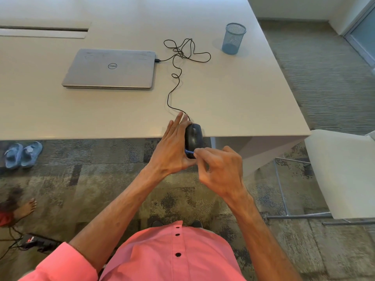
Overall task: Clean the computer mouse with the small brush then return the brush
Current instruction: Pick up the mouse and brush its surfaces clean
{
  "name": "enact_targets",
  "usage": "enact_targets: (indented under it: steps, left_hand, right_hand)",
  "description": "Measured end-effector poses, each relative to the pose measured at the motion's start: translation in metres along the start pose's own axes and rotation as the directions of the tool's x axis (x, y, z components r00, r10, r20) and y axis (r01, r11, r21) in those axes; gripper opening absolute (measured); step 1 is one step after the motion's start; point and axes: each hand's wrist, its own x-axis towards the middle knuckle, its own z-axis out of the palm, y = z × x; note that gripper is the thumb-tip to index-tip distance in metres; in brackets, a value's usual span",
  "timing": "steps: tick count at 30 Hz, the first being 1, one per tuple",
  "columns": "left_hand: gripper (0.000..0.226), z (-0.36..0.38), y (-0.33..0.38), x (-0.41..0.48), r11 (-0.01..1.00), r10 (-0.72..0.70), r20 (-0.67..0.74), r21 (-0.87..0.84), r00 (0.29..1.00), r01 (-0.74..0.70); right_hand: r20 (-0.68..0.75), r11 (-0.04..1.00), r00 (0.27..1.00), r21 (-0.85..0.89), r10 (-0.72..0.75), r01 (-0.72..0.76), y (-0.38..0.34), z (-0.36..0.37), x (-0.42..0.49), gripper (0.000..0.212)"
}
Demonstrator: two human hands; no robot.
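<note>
Most of brush (188,151) inside right hand (221,171); left side of mouse (195,136) behind left hand (170,151)

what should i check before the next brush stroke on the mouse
1. Left hand holds the mouse steady: ok, at the table edge.
2. Right hand pinches the brush: ok.
3. Bristles touching the mouse: cannot tell, fingers hide the tip.
4. Cable slack: ok, loose loops up to the laptop.
5. Mesh cup, a likely return spot, upright: ok.
</note>
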Motion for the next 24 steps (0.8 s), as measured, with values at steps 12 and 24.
enact_targets:
  steps: [12,24]
  left_hand:
    - [0.114,0.001,0.002,-0.002,1.0,-0.006,-0.03,0.005,1.0,0.006]
    - [0.118,0.003,0.004,-0.005,0.999,-0.028,-0.028,0.021,0.999,0.029]
  right_hand:
    - [-0.083,0.993,0.995,-0.099,0.051,-0.059,0.01,-0.002,0.021,0.021]
    - [-0.081,0.99,0.988,0.055,0.132,-0.127,0.013,-0.013,0.027,0.02]
